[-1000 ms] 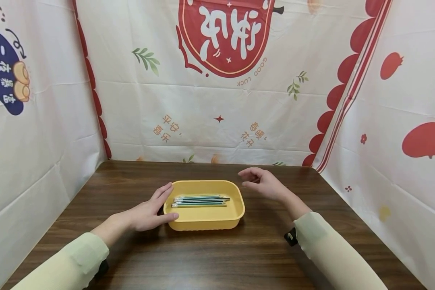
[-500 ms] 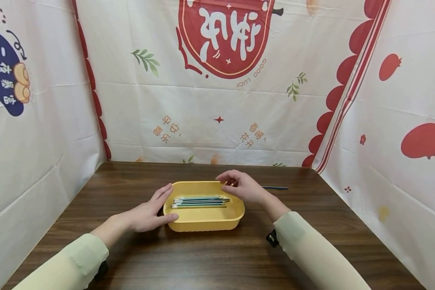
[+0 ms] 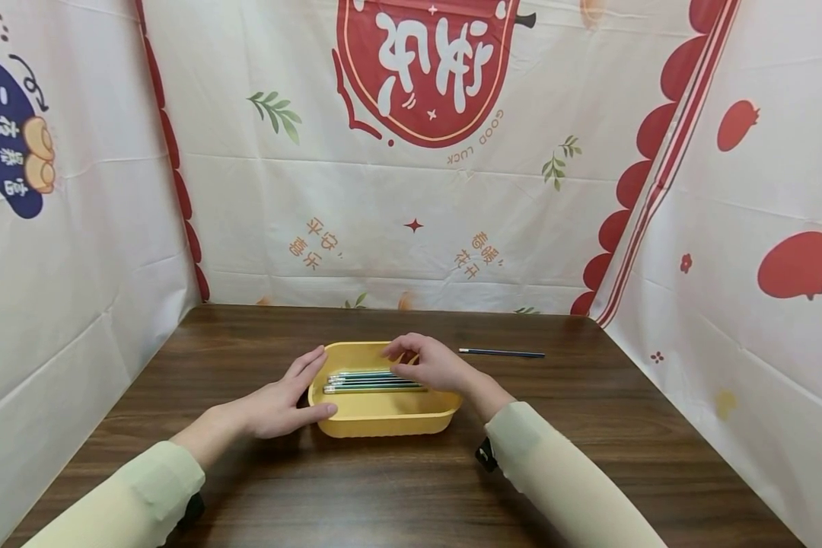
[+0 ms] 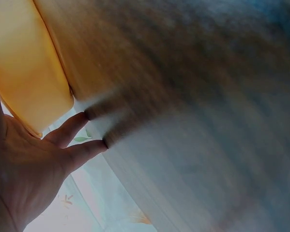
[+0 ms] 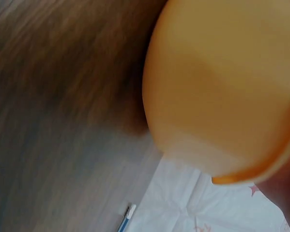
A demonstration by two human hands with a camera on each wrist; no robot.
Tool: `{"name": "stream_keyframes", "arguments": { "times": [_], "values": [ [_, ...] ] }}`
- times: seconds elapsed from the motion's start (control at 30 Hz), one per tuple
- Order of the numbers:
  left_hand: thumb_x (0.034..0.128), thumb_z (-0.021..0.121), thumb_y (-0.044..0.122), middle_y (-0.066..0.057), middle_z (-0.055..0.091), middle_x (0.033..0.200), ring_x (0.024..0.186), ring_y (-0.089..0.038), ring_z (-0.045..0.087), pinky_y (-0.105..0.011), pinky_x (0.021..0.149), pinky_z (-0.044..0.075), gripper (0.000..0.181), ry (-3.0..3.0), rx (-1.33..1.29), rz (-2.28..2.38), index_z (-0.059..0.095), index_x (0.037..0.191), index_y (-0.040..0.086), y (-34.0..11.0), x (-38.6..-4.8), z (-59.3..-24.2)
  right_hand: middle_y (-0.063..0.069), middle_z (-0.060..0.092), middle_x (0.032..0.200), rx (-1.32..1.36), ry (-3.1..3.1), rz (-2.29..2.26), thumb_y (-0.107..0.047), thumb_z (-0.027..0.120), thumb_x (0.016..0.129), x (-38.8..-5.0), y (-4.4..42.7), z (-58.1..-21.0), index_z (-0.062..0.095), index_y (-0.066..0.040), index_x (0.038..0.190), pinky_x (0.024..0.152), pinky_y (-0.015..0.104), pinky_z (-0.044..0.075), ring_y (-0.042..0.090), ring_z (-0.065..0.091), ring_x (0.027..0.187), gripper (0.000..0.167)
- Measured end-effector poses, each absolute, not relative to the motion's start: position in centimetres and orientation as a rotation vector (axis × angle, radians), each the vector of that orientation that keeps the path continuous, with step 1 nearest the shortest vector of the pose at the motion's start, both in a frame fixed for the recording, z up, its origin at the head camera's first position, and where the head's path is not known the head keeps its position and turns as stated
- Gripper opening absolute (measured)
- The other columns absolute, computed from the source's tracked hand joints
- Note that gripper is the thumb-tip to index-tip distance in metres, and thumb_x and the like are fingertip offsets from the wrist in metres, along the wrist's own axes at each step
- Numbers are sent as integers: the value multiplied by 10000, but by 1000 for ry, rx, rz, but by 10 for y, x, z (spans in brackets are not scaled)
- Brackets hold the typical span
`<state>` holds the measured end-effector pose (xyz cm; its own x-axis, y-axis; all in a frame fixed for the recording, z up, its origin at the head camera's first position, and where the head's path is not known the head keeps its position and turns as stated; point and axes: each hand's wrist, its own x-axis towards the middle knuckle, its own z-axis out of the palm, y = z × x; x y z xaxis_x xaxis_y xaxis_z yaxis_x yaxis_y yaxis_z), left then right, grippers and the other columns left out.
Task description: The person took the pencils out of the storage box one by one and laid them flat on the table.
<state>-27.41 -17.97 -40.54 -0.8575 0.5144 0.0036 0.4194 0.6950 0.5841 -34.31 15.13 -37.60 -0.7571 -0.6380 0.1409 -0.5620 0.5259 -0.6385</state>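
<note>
A yellow plastic basin (image 3: pixel 387 426) sits on the table, and several pencils (image 3: pixel 363 382) lie side by side in it. My left hand (image 3: pixel 277 399) rests against its left end, thumb across the front corner of the rim. In the left wrist view, two straight, spread fingers of the left hand (image 4: pixel 31 169) reach down beside the basin (image 4: pixel 33 67). Over the basin's right part hovers my right hand (image 3: pixel 438 369), fingers bent loosely, covering the pencils' right ends. No pencil shows in its grasp. The right wrist view shows mostly the basin's outer wall (image 5: pixel 217 87).
A single dark blue pencil (image 3: pixel 503 353) lies on the wooden table (image 3: pixel 397 487), behind and right of the basin. Its pale end (image 5: pixel 130 210) appears low in the right wrist view. Printed white cloth (image 3: pixel 383 190) hangs behind the table and on both sides.
My right hand has moved left from beside the basin to over the pencils inside it, uncovering the lone pencil on the table. My left hand and the basin have stayed put.
</note>
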Motion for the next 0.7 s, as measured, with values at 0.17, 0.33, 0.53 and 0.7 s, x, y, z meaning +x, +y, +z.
{"name": "stream_keyframes", "arguments": {
  "times": [0.17,0.33,0.53,0.7],
  "values": [
    [1070,618,622,-120,15,1861,1591,-480,396,-692,1246,373,1012,2744,766,890,103,1782,120,-180,-273,-404,113,760,1211,-1029,2645,-1051,-149,732,1051,-344,141,-384,744,-64,1333,925,292,570,117,664,1015,295],
    [1069,617,622,-125,17,1859,1582,-486,407,-696,1241,377,1010,2746,768,883,106,1781,119,-179,-273,-404,42,768,1135,-1002,2650,-1068,-137,739,1035,-347,136,-393,762,-71,1306,895,276,570,85,658,971,280],
    [1068,616,625,-115,16,1860,1590,-487,395,-693,1243,376,1013,2765,769,872,102,1782,123,-179,-273,-405,28,782,1106,-973,2628,-1086,-109,741,1031,-351,132,-399,789,-99,1267,851,250,556,79,654,941,241],
    [1074,613,617,-128,34,1858,1561,-486,438,-680,1227,403,1004,2791,788,852,111,1779,110,-179,-274,-408,10,782,1078,-1026,2587,-1016,-85,759,1022,-353,131,-402,807,-115,1233,856,234,539,54,639,934,218]
  ]
}}
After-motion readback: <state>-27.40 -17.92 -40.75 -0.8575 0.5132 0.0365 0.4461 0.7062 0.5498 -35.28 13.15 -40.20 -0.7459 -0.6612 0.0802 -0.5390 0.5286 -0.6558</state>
